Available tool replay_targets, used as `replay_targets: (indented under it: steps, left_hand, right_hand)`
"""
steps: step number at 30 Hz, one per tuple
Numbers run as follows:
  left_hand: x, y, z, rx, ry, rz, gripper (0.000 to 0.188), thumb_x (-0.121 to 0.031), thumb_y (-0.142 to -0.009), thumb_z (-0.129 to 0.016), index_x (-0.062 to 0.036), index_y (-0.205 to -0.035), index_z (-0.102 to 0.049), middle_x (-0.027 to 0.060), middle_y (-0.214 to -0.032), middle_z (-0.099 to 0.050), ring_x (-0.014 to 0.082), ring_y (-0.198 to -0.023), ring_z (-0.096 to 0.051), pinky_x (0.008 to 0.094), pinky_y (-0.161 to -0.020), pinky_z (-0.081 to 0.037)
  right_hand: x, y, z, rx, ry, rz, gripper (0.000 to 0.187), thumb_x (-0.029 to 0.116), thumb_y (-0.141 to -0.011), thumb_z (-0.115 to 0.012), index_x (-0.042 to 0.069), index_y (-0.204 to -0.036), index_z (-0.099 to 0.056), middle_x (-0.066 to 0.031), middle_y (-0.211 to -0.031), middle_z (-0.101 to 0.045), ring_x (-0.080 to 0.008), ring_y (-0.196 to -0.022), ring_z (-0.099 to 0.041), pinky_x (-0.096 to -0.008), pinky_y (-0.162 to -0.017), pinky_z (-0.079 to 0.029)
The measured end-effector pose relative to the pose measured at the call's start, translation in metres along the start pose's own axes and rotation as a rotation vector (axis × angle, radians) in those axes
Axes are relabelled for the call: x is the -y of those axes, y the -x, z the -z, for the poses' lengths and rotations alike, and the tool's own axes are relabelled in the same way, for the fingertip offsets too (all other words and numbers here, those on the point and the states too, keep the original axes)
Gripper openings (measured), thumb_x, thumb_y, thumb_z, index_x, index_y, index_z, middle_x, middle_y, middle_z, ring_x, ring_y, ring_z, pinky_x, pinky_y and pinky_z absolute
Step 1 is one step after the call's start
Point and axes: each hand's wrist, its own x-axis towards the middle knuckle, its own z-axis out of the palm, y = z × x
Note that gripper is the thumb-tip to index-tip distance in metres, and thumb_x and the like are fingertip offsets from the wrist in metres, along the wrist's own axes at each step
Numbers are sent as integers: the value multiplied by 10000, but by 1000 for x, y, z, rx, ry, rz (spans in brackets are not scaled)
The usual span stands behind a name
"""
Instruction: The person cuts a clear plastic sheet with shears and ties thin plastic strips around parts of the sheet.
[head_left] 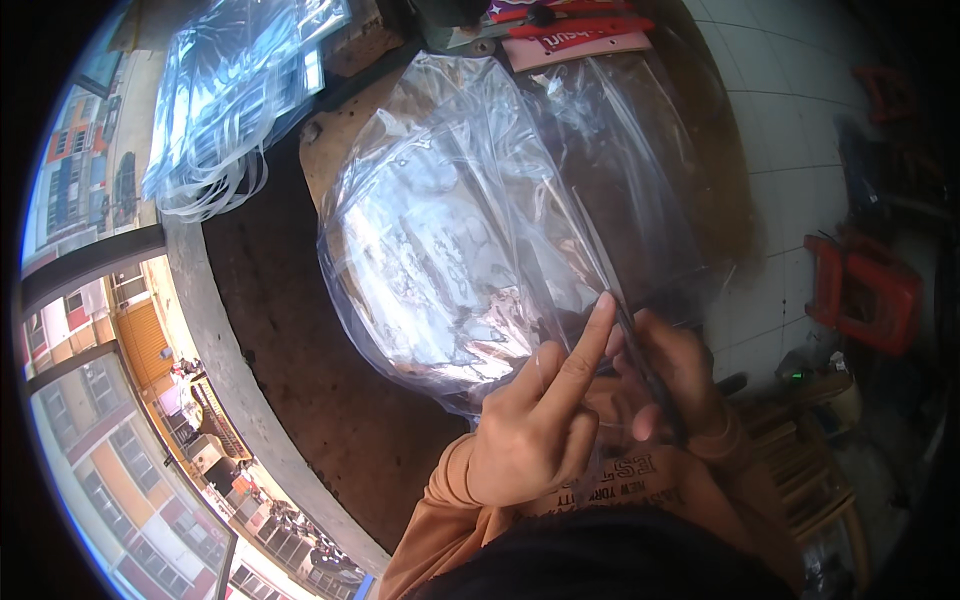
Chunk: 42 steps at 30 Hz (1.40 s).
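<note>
A big pile of clear plastic film [430, 230], glossy and crumpled, lies on the table before me. My left hand [530, 430] is at its near edge, index finger stretched out and the other fingers curled on the film. The tip of that finger touches a long, thin, dark tool [640, 350] with a narrow pointed end, which slants across the film's right side. My right hand [680, 370] grips the tool's near part from the right. Whether the tool has one blade or two is hard to tell.
Blue-tinted clear bags with white handles [230, 120] lie at the back left. Red-handled pliers [580, 22] and a pink card [580, 48] sit at the far edge. A red stool [865, 290] stands on the tiled floor at right. A window ledge [250, 370] runs along the left.
</note>
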Motion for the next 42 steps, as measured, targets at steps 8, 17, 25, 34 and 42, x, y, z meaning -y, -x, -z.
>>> replay_targets:
  steps: [8,17,25,34,42]
  left_hand:
    - [7,1,5,41,-15,-85,686,87,-622,-486,20,-1305,-476,76,-655,-349,174,-495,-402,293,-492,-415]
    - [16,15,11,1,149,-41,710,116,-586,-432,-31,-1272,-536,59,-647,-328,128,-486,-363,220,-472,-352]
    - [15,12,15,100,106,-81,618,95,-630,-458,-102,-1193,-617,50,-639,-367,130,-480,-387,268,-462,-382]
    - [14,13,15,106,58,-79,589,95,-632,-469,-97,-1163,-635,49,-637,-345,132,-476,-385,279,-447,-362]
    - [15,13,16,176,33,-119,589,81,-635,-489,-94,-1182,-619,57,-657,-333,149,-477,-395,298,-450,-373]
  right_hand:
    - [12,3,1,-52,-91,-247,712,370,-583,-869,-14,-1062,-508,32,-756,-507,-10,-658,-433,-154,-572,-352]
    - [14,-17,89,-678,668,-83,444,134,-756,-730,24,-1140,-535,-66,-898,-573,-111,-738,-492,-254,-632,-419]
    - [-15,-35,118,-591,1283,81,425,37,-802,-631,53,-1204,-496,-135,-1010,-601,-301,-869,-564,-409,-730,-463]
    - [46,-40,58,-511,1233,415,472,71,-741,-702,52,-1175,-518,-129,-1160,-537,-283,-951,-567,-363,-772,-484]
    - [27,-53,13,-147,1061,1047,193,198,-799,-624,69,-939,-596,-43,-922,-604,-147,-798,-615,-279,-666,-493]
